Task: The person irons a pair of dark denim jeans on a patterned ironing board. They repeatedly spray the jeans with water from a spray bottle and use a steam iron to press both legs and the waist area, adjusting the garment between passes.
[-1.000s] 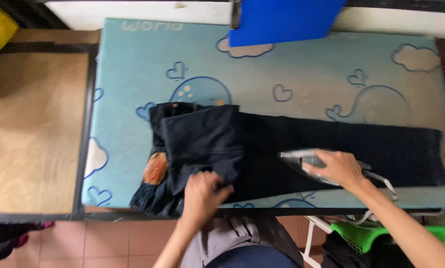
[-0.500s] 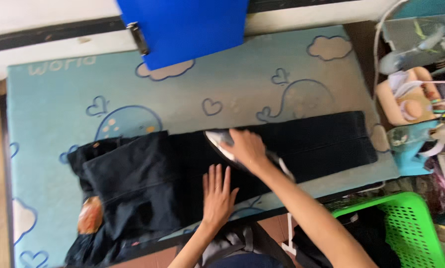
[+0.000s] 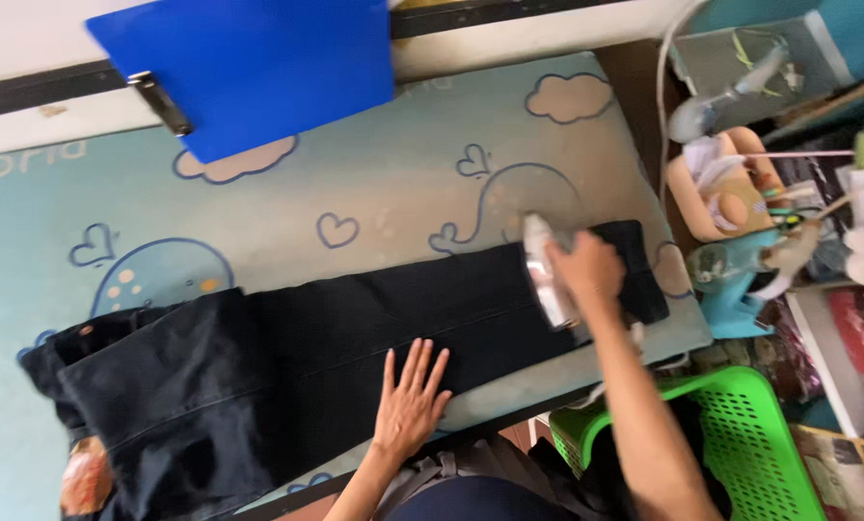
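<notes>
Nearest the person, the left hand [image 3: 410, 400] lies flat with fingers spread on the dark jeans [image 3: 355, 338], pressing the leg fabric near its near edge; it grips nothing. The jeans lie stretched across the padded tabletop [image 3: 374, 207], long axis running left to right: the waist and upper part bunch at the left end, and the leg tapers to the hem at the right. Farther along that axis, toward the hem, the right hand [image 3: 586, 270] is closed around the handle of a light-coloured iron [image 3: 545, 275], whose sole rests on the leg cloth. The two hands are well apart, the left at mid-leg, the right near the hem end, so the right is nearer the hem. A green basket [image 3: 741, 425] sits below the right forearm. Beyond the jeans, a blue clipboard [image 3: 249, 68] overhangs the far edge of the tabletop.
</notes>
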